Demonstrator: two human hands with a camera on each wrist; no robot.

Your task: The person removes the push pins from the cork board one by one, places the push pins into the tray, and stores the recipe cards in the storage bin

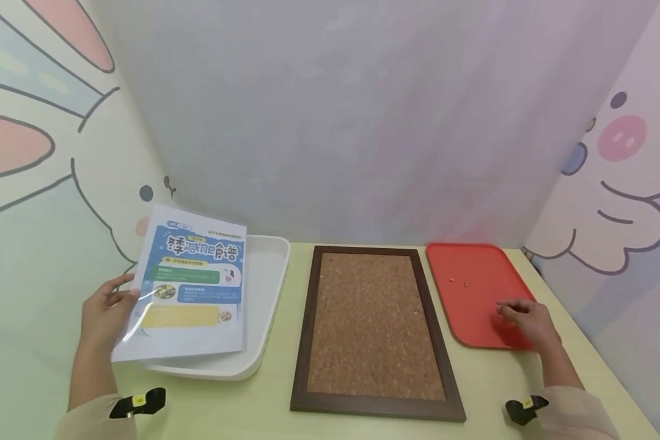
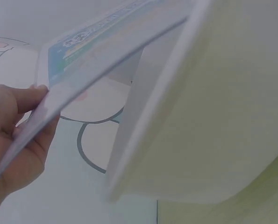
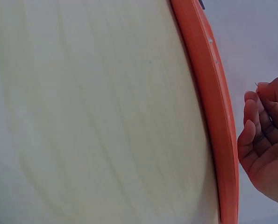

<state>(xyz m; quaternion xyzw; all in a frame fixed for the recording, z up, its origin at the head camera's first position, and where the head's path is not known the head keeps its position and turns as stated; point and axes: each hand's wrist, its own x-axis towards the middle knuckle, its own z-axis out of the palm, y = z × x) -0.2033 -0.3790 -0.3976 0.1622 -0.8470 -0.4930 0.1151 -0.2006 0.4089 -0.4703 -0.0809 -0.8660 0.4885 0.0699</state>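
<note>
At the left, my left hand [image 1: 106, 315] pinches the left edge of a glossy printed sheet [image 1: 195, 287], thumb on top and fingers beneath. The sheet, blue, green and yellow with Chinese lettering, is tilted above a white tray [image 1: 269, 293]. My right hand [image 1: 530, 321] is over the red tray [image 1: 486, 263], thumb and fingertips together. From this pinch a thin metal point of a thumbtack [image 3: 256, 85] sticks out in the right wrist view; its head is hidden. Two small metal thumbtacks [image 1: 465, 285] lie on the red tray.
Between the trays lies a cork board [image 1: 371, 330] in a dark brown frame, with a small shiny spot near its right side. A pale yellow-green table [image 1: 236, 406] bears everything. A grey curtain [image 1: 363, 122] hangs behind, and walls with cartoon animals stand at both sides.
</note>
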